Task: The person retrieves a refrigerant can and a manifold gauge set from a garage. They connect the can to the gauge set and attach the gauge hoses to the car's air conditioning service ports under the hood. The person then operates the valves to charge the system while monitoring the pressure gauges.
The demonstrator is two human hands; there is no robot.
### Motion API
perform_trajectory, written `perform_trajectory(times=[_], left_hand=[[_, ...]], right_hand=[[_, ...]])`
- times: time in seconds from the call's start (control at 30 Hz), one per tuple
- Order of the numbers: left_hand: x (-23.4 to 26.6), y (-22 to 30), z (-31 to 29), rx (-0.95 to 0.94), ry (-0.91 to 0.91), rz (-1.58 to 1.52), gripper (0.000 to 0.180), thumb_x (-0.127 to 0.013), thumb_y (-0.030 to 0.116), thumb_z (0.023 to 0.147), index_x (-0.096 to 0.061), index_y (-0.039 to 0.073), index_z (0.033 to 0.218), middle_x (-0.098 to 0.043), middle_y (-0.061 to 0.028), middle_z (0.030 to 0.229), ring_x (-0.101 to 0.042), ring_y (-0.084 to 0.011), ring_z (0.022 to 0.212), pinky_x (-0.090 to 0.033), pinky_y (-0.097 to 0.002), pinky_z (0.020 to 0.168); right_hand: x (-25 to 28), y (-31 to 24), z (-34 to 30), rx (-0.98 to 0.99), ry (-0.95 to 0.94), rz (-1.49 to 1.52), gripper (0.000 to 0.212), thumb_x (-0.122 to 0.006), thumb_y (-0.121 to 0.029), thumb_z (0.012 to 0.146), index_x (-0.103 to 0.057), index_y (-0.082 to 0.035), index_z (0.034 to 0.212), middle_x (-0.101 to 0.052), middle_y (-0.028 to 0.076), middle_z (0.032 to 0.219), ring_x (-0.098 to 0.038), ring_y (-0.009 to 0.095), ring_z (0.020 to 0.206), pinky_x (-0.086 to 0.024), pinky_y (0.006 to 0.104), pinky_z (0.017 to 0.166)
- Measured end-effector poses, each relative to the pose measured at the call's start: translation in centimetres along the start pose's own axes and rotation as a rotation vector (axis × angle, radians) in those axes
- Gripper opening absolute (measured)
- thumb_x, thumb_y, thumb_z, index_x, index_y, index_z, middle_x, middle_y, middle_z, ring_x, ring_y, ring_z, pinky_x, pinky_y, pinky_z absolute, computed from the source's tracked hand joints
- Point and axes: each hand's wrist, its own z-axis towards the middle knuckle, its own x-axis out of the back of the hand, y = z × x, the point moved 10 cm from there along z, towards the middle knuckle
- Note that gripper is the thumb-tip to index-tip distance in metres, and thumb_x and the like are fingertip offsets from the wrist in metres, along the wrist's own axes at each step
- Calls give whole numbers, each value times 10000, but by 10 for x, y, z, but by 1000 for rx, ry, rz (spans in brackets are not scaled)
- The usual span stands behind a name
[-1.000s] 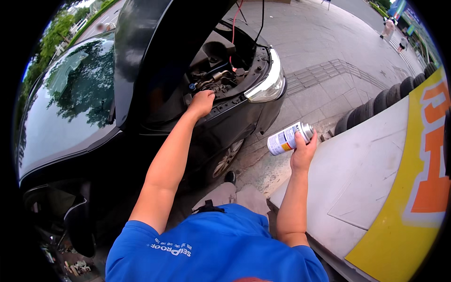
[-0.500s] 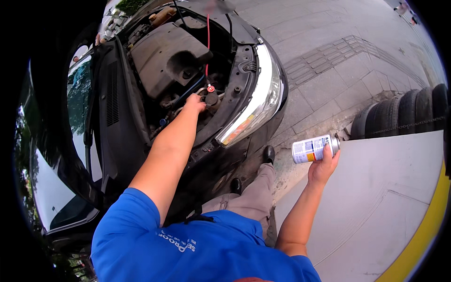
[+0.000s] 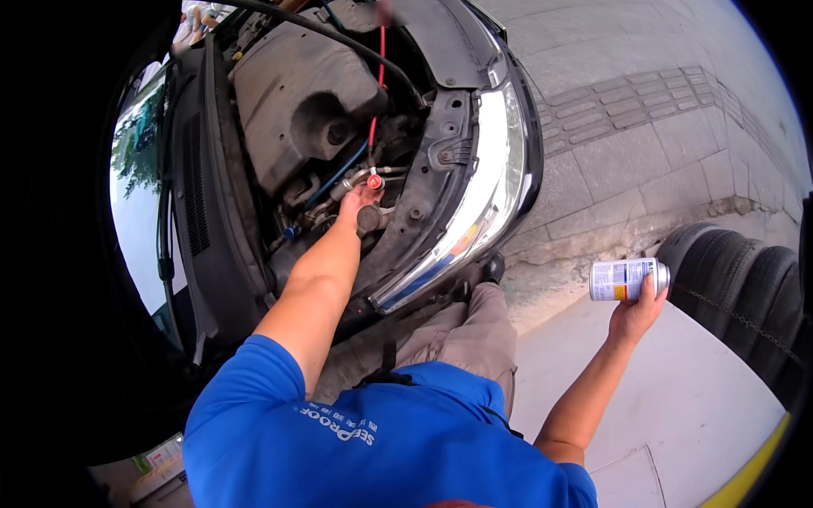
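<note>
My left hand (image 3: 359, 201) reaches into the car's engine bay, fingers curled among the pipes just below a red-topped hose coupler (image 3: 375, 182). What those fingers grip is hidden. Beside them sits a round black cap (image 3: 368, 218). A red hose (image 3: 373, 134) runs up from the coupler, and a blue hose (image 3: 339, 173) passes to its left. Out to the right, my right hand (image 3: 637, 315) is closed around a small white metal can (image 3: 621, 280) with an orange label patch. The can lies on its side in the grip, above a pale flat panel.
The engine cover (image 3: 296, 93) fills the bay's far left, with a dark prop rod (image 3: 339, 38) crossing it. The headlight (image 3: 487, 186) borders the bay on the right. Several chained tyres (image 3: 720, 271) stand by the pale panel (image 3: 584, 356). Beyond lies paved ground (image 3: 627, 169).
My right hand has carried the can farther right. My left hand has come up closer under the red-topped coupler. The whole view has shifted, bringing the prop rod into sight.
</note>
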Motion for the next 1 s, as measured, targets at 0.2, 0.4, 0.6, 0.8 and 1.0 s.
perform_trajectory(times=[0.2, 0.4, 0.6, 0.8, 1.0], left_hand=[[0, 2, 0, 5, 48, -58, 342, -293, 227, 1040, -504, -4, 1176, -630, -153, 1102, -622, -299, 1020, -502, -468, 966], [-2, -4, -6, 53, 129, -155, 274, -360, 207, 1027, -530, 19, 1128, -655, -122, 1018, -651, -281, 936, -521, -456, 927], [14, 3, -4, 55, 90, -66, 356, -275, 273, 1043, -489, 9, 1152, -605, -155, 1123, -585, -307, 1078, -456, -502, 989], [-4, -8, -24, 147, 76, 19, 355, -273, 303, 1044, -489, 34, 1130, -588, -159, 1136, -565, -353, 1103, -427, -553, 997], [-3, -5, -24, 107, 117, -10, 319, -312, 256, 1041, -496, 52, 1205, -603, -144, 1140, -566, -332, 1132, -415, -510, 1027]], right_hand=[[-33, -20, 25, 38, -59, -51, 336, -625, -133, 892, -491, -11, 1175, -593, 73, 1034, -594, 153, 936, -482, 311, 856], [-74, -26, 69, 38, -136, -31, 297, -627, -128, 889, -501, -22, 1138, -592, 58, 997, -592, 144, 907, -477, 308, 846], [-112, -10, 162, -33, -208, -54, 238, -615, -126, 903, -516, -38, 1101, -611, 50, 965, -604, 140, 867, -485, 294, 808], [-145, -30, 243, -38, -282, -150, 245, -584, -166, 932, -540, -31, 1132, -626, 43, 986, -614, 134, 895, -490, 297, 820], [-183, -45, 268, -27, -359, -255, 233, -599, -142, 921, -534, -28, 1113, -625, 42, 970, -611, 127, 869, -491, 289, 806]])
